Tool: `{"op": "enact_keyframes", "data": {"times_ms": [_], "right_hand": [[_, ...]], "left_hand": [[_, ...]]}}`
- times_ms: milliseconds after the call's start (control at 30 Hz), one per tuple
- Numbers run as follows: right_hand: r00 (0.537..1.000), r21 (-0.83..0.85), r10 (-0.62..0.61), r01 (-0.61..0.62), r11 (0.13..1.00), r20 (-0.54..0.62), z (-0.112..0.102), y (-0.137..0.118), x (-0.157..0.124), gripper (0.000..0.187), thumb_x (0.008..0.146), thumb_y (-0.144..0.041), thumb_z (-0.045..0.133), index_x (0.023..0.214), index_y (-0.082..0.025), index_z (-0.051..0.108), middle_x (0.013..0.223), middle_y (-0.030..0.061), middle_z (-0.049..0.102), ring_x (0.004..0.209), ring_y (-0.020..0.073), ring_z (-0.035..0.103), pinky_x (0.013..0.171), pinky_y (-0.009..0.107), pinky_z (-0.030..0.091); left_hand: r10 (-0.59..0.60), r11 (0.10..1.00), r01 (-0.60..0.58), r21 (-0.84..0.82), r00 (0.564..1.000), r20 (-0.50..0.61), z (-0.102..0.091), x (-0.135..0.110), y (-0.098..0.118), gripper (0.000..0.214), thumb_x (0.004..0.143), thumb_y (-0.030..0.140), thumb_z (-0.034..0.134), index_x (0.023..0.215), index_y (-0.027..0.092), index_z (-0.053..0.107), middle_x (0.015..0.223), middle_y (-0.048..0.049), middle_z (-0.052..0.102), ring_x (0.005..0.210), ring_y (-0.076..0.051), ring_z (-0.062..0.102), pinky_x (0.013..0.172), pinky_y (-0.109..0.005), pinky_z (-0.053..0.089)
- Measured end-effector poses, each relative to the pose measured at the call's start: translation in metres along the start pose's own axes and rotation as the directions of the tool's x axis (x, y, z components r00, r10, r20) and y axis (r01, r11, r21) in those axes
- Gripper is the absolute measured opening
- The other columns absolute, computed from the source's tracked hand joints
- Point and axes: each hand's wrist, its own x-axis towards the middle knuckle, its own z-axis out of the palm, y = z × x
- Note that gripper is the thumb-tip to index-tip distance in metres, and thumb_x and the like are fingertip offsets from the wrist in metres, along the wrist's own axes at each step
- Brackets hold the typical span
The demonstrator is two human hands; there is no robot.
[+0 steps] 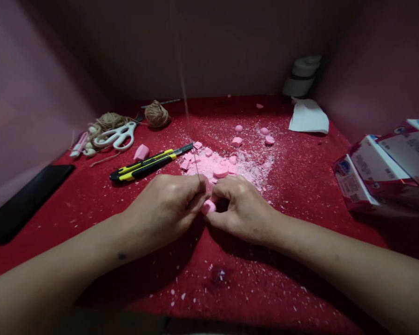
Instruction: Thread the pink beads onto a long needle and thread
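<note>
Pink piece (pixel 208 207) btwn both hands, over red counter (pixel 91 195).
R hand (pixel 242 209): fingers gripping piece; L hand (pixel 169 200): fingers pinching thin blurred strand (pixel 185 100). Best w/ light, steady hold; piece looks crumbly. Boxes (pixel 377 172) at R, bottle (pixel 302 77) back R: contents can't be seen.

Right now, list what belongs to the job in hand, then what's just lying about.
Job, it seems:
- pink piece in right hand
- thin wire or thread in left hand
- knife and crumbs, probably

Lying about:
- scissors
- twine ball
- bottle
- paper
- boxes
</note>
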Motion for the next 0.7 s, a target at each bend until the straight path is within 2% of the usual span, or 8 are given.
{"op": "enact_keyframes", "data": {"times_ms": [67, 200, 300, 433, 533, 633, 700], "right_hand": [[1.0, -0.003, 0.01, -0.01, 1.0, 0.0, 0.0, 0.0, 0.0, 0.017, 0.07, -0.022, 0.057, 0.056, -0.017, 0.048, 0.06, 0.0002, 0.052, 0.062, 0.0119, 0.043, 0.063, 0.027, 0.035], [1.0, 0.008, -0.014, 0.014, 1.0, 0.016, -0.001, 0.001, 0.0, 0.015, 0.067, -0.019, 0.057, 0.056, -0.017, 0.048, 0.06, -0.0003, 0.053, 0.062, 0.0118, 0.044, 0.063, 0.027, 0.034], [1.0, 0.006, -0.02, 0.02, 1.0, 0.018, -0.001, 0.001, 0.0, 0.011, 0.067, -0.018, 0.055, 0.058, -0.017, 0.049, 0.061, -0.0001, 0.053, 0.062, 0.0119, 0.044, 0.062, 0.026, 0.034], [1.0, -0.002, 0.006, -0.006, 1.0, 0.002, 0.0, -0.001, 0.0, 0.015, 0.071, -0.022, 0.055, 0.057, -0.017, 0.05, 0.06, 0.0004, 0.053, 0.062, 0.012, 0.043, 0.063, 0.026, 0.034], [1.0, 0.003, 0.006, -0.006, 1.0, 0.009, -0.001, -0.001, 0.0, 0.016, 0.068, -0.022, 0.057, 0.056, -0.017, 0.048, 0.06, 0.0005, 0.053, 0.062, 0.0119, 0.043, 0.063, 0.026, 0.034], [1.0, 0.011, -0.016, 0.016, 1.0, 0.025, -0.001, 0.001, 0.0, 0.012, 0.066, -0.019, 0.056, 0.058, -0.017, 0.049, 0.061, 0.0002, 0.054, 0.063, 0.012, 0.044, 0.064, 0.026, 0.034], [0.999, 0.009, -0.021, 0.021, 1.0, 0.025, -0.001, 0.002, 0.0, 0.01, 0.066, -0.017, 0.055, 0.058, -0.017, 0.049, 0.061, 0.0001, 0.054, 0.063, 0.012, 0.044, 0.064, 0.026, 0.034]], "left_hand": [[-0.009, 1.0, 0.01, -0.024, 0.999, 0.037, -0.003, 0.0, 0.004, 0.017, 0.08, 0.013, 0.05, 0.063, 0.014, 0.053, 0.051, 0.003, 0.049, 0.042, -0.006, 0.039, 0.045, -0.02, 0.029], [-0.01, 0.989, 0.019, -0.148, 0.998, 0.065, 0.001, 0.003, 0.007, 0.015, 0.081, 0.011, 0.048, 0.07, 0.012, 0.058, 0.057, 0.0008, 0.056, 0.048, -0.007, 0.047, 0.049, -0.019, 0.034], [-0.02, 0.993, 0.023, -0.118, 0.999, 0.027, 0.007, 0.003, 0.002, 0.014, 0.082, 0.013, 0.048, 0.074, 0.012, 0.059, 0.061, -0.0007, 0.059, 0.053, -0.008, 0.051, 0.052, -0.019, 0.037], [0.002, 1.0, -0.002, -0.019, 1.0, 0.01, 0.003, 0.0, 0.0, 0.016, 0.081, 0.015, 0.05, 0.067, 0.012, 0.056, 0.054, 0.0013, 0.053, 0.046, -0.007, 0.044, 0.047, -0.019, 0.032], [0.005, 0.997, 0.0, -0.08, 0.998, 0.064, -0.002, 0.0, 0.005, 0.018, 0.08, 0.012, 0.05, 0.063, 0.013, 0.054, 0.05, 0.003, 0.049, 0.043, -0.006, 0.04, 0.045, -0.019, 0.029], [-0.001, 0.99, 0.009, -0.143, 0.998, 0.055, 0.001, 0.002, 0.007, 0.015, 0.081, 0.012, 0.048, 0.07, 0.012, 0.059, 0.056, 0.001, 0.055, 0.048, -0.007, 0.047, 0.048, -0.019, 0.034], [-0.002, 0.993, 0.005, -0.119, 1.0, 0.025, 0.005, 0.002, 0.004, 0.014, 0.081, 0.013, 0.049, 0.072, 0.012, 0.06, 0.059, -0.0002, 0.057, 0.051, -0.008, 0.05, 0.05, -0.02, 0.036]]}}
